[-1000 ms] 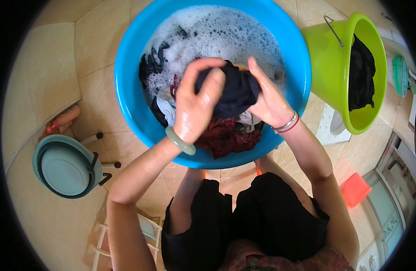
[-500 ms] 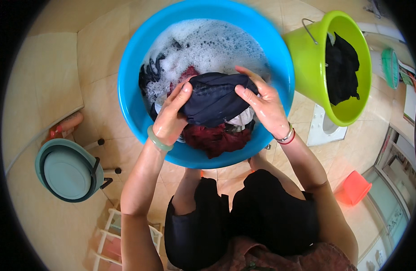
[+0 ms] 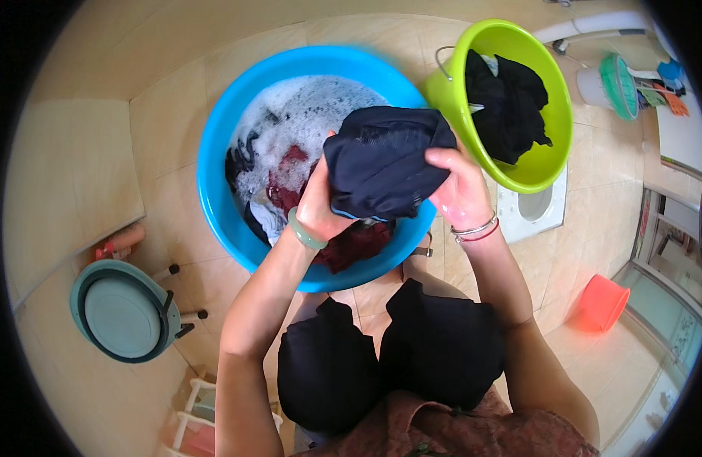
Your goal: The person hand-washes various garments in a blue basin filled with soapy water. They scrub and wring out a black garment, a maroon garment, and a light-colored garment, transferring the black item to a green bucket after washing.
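A: What are the fingers doing?

B: The right hand [image 3: 465, 194] pinches the cloth [image 3: 389, 160], its thumb on top and its other fingers mostly out of sight behind. The left hand [image 3: 320, 202] grips the opposite edge; most of its fingers are hidden, so I can't tell how they're set.

A: And the cloth?

B: Dark navy, bunched between both hands, up over the right part of the tub [image 3: 214, 221].

A: Anything on the wrists?

B: A pale green bangle [image 3: 304, 230] on the left, thin bracelets [image 3: 477, 230] on the right.

A: What's in the tub?

B: Suds [image 3: 313, 95] across the far side, a maroon garment [image 3: 358, 247] at the near side, and a pale garment [image 3: 267, 219] at the left. The tub itself is blue.

A: Further out?

B: A lime bucket [image 3: 441, 95] just beside the tub, at its right, with black clothes [image 3: 511, 103] inside. Near the bucket, a squat toilet [image 3: 535, 213] in the tiled floor [image 3: 461, 266]. Well apart, a coral bin [image 3: 601, 303] at right and a grey-green basin [image 3: 122, 316] at left.
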Demonstrator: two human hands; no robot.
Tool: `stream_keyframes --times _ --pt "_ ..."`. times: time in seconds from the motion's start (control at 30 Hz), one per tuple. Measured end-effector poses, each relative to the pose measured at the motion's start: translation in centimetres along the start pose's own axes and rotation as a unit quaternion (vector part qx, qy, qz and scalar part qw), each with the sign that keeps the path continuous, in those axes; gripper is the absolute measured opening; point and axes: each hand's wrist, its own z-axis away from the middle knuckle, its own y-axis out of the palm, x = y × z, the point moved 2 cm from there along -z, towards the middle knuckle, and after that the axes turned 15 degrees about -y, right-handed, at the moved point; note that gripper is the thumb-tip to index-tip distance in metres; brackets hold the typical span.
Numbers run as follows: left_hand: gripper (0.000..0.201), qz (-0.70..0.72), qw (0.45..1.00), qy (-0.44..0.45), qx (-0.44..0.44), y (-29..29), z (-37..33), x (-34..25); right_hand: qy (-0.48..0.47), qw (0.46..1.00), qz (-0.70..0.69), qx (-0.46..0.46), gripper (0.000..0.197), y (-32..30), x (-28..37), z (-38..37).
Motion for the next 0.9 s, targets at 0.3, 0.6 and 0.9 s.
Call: stream_keyframes --times 0.3,0.6,0.9 --pt "0.047 -0.089 0.99 0.109 0.015 13.6 -5.3 2.3 -0.317 0.925 0.207 -0.02 0.064 -2.3 10.4 -1.5" --pt "0.077 -0.279 0.949 0.138 -0.053 16.8 -12.1 2.1 -0.329 0.786 0.521 -0.046 0.059 -9.5 13.4 -5.7" --pt "0.069 -0.251 0.959 0.12 0.044 10.8 -16.2 2.1 -0.199 0.5 0.829 0.15 0.036 -15.7 6.0 -8.0"
